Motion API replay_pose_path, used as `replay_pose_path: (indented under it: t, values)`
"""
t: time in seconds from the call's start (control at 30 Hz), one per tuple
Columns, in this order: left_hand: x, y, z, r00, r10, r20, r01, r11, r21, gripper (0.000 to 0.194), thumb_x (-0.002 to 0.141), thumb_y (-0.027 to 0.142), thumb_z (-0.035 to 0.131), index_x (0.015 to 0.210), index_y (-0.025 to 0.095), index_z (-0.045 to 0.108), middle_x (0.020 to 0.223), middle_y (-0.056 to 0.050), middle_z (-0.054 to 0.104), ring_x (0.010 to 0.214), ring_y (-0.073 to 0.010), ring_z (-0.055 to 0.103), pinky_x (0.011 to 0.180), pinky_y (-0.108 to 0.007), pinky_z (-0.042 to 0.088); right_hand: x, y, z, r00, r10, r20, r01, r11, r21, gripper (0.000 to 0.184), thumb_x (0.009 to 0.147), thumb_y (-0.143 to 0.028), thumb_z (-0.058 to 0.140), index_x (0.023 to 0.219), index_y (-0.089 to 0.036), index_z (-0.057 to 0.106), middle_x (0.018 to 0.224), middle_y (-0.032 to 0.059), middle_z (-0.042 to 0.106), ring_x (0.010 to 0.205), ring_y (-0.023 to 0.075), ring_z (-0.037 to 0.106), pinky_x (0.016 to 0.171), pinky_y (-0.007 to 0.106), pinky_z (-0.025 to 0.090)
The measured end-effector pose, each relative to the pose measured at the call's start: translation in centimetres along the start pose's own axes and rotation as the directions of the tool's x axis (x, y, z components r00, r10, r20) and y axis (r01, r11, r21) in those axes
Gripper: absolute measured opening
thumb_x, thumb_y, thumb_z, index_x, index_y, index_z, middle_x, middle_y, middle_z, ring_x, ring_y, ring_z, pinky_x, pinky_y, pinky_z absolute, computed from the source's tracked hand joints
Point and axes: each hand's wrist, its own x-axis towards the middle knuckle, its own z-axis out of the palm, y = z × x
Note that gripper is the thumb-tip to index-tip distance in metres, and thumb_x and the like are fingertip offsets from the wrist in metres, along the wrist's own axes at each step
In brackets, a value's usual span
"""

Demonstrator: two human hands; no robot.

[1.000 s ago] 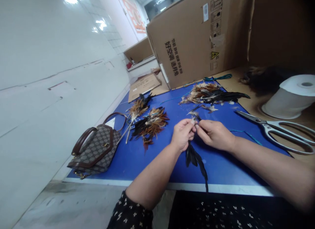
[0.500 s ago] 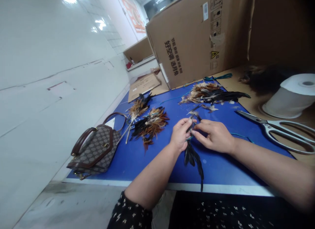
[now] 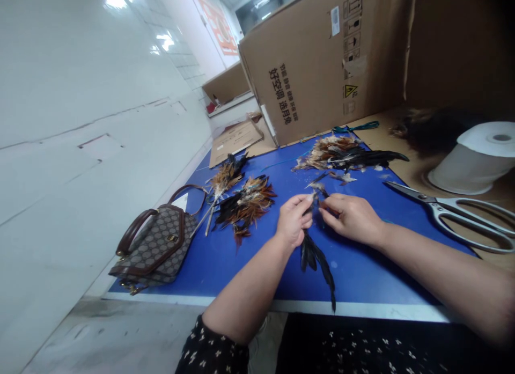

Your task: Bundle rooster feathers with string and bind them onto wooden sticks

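Observation:
My left hand (image 3: 295, 218) is closed around a small bunch of black feathers (image 3: 311, 253). Their dark tips hang below it toward the front edge, and pale quill ends stick up by the thumb. Beside it, my right hand (image 3: 350, 215) is closed in a pinch close to the quills. A thin teal cord (image 3: 387, 221) runs behind the right wrist and seems to lead into that pinch, though the fingers hide most of it. Just beyond both hands lie a few loose feathers (image 3: 341, 176).
A brown and black feather pile (image 3: 332, 151) lies at the back. Feather bunches (image 3: 251, 199) and a handbag (image 3: 156, 245) are on the left. Large scissors (image 3: 454, 207) and a white spool (image 3: 478, 159) stand right. A cardboard box (image 3: 314, 68) rises behind the blue mat (image 3: 249, 272).
My right hand moved in against the bunch, then slightly away, its fingers working round the quills. The teal cord's visible length at the right has shortened. The black feathers' tips shifted slightly left.

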Motion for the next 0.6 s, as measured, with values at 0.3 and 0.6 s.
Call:
replay_pose_path:
  t: [0.3, 0.6]
  values:
    - [-0.49, 0.30, 0.19, 0.992, -0.049, 0.114, 0.053, 0.998, -0.028, 0.045, 0.073, 0.041, 0.092, 0.095, 0.013, 0.065, 0.063, 0.007, 0.046, 0.040, 0.0013, 0.025, 0.042, -0.019, 0.009, 0.07, 0.35, 0.24, 0.999, 0.033, -0.009, -0.034, 0.999, -0.031, 0.023, 0.102, -0.032, 0.051, 0.088, -0.020, 0.064, 0.086, 0.0060, 0.071, 0.075, 0.0181, 0.064, 0.064, 0.030, 0.035]
    - [-0.38, 0.03, -0.06, 0.988, -0.066, 0.139, 0.074, 0.996, -0.052, 0.044, 0.075, 0.042, 0.090, 0.088, 0.016, 0.056, 0.063, 0.007, 0.050, 0.039, 0.0008, 0.025, 0.041, -0.019, 0.010, 0.12, 0.03, 0.00, 0.998, 0.060, 0.014, -0.060, 0.998, -0.001, 0.022, 0.101, -0.032, 0.051, 0.091, -0.020, 0.067, 0.088, 0.0057, 0.072, 0.075, 0.0189, 0.065, 0.064, 0.029, 0.037]
